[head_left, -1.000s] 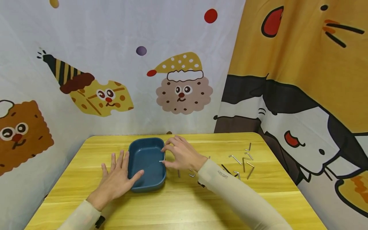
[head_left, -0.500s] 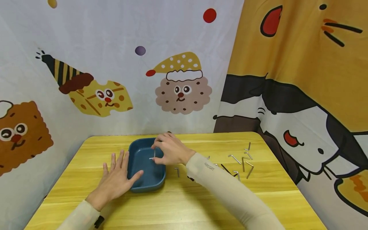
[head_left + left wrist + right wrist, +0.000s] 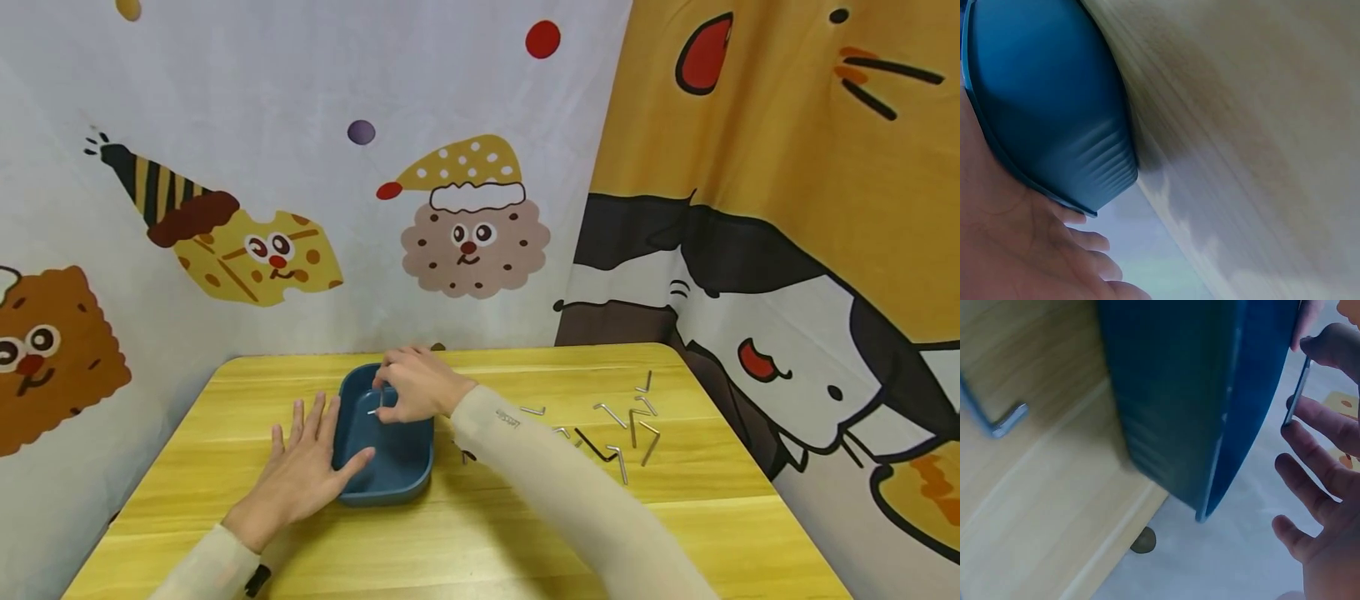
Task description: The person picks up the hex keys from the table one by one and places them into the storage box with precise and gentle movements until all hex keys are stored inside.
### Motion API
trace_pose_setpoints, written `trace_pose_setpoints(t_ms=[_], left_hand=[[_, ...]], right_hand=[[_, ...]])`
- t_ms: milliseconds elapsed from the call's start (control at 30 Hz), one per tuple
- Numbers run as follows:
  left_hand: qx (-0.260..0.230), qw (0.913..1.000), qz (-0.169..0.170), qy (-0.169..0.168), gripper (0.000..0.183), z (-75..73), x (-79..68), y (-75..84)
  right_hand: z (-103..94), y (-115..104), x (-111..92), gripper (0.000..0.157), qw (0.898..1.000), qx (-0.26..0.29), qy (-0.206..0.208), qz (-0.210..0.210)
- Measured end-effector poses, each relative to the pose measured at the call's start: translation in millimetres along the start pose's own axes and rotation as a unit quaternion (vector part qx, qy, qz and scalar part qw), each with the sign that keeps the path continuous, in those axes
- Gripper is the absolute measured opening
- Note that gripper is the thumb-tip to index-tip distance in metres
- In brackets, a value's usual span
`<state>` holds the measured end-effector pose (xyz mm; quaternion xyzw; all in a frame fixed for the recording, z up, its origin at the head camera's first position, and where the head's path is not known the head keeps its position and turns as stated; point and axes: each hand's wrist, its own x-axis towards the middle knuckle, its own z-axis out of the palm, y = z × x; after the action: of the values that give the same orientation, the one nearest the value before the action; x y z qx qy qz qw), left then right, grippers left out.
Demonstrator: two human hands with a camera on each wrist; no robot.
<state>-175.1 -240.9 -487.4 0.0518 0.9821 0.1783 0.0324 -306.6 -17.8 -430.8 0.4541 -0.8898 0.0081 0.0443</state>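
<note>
In the head view, a deep blue tray (image 3: 393, 467) lies on the table left of centre. My right hand (image 3: 420, 385) is over the far part of this tray, pinching a small silver hex key (image 3: 1298, 390) between thumb and fingertips. The right wrist view shows the key's long shank spanning the thumb and fingers. My left hand (image 3: 300, 479) rests against the tray's left side, fingers straight and spread, the thumb reaching over the rim. In the left wrist view, the palm touches the tray's edge.
Several loose hex keys lie on the wooden table (image 3: 517, 525) to the right, among them a black one (image 3: 594, 446) and a silver one (image 3: 620, 467). One key beside the tray is partly hidden by the right sleeve (image 3: 540, 454). A printed curtain (image 3: 480, 75) hangs behind.
My right hand has moved left with the hex key, from the tray's right rim to above its inside. The left hand has stayed in place against the tray.
</note>
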Motion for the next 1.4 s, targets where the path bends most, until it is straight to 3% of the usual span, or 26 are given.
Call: trace_pose_setpoints(t_ms=[233, 700, 933, 1400], left_hand=[[-0.002, 0.9999, 0.006, 0.008, 0.117, 0.1, -1.4, -0.2], [-0.006, 0.9999, 0.007, 0.010, 0.117, -0.8, -3.1, -0.4], [-0.009, 0.9999, 0.005, 0.003, 0.118, -1.5, -2.2, -1.1], [0.000, 1.0000, -0.002, -0.002, 0.119, -1.3, -1.6, 0.4]], right_hand=[[0.7, -13, 20, 0.047, 0.999, 0.001, -0.038, 0.022], [7.8, -24, 33, 0.045, 0.995, -0.003, -0.075, 0.059], [5.6, -23, 28, 0.045, 0.995, 0.010, -0.073, 0.061], [2.1, -14, 2, 0.042, 0.999, 0.024, -0.029, 0.030]])
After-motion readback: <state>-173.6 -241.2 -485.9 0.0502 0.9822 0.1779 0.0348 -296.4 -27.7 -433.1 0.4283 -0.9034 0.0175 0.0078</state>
